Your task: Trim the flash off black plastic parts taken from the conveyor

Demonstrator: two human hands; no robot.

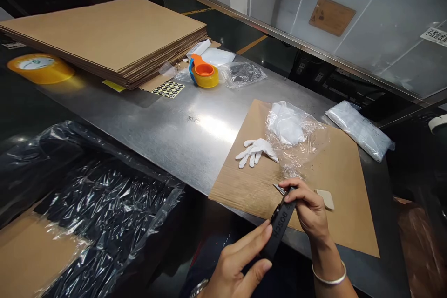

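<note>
A flat, dark, elongated piece marked BOSCH (279,226) slants between my two hands at the table's front edge. My left hand (240,260) is closed on its lower end, with thumb and fingers on opposite sides. At the upper end, my right hand (307,205) grips it with bent fingers. A slim, pointed metal tip (278,189) sticks out beside the right fingertips; I cannot make out what tool it belongs to. Below the hands lies a cardboard sheet (240,186). A small beige pad (325,199) rests on it, just right of my right hand.
A white glove (257,151) and a clear plastic bag with white contents (288,125) lie on the cardboard. Stacked cardboard (104,32), an orange tape dispenser (204,74), a yellow tape roll (42,67) and a sticker sheet (168,89) sit farther back. Black plastic (115,214) fills the lower left.
</note>
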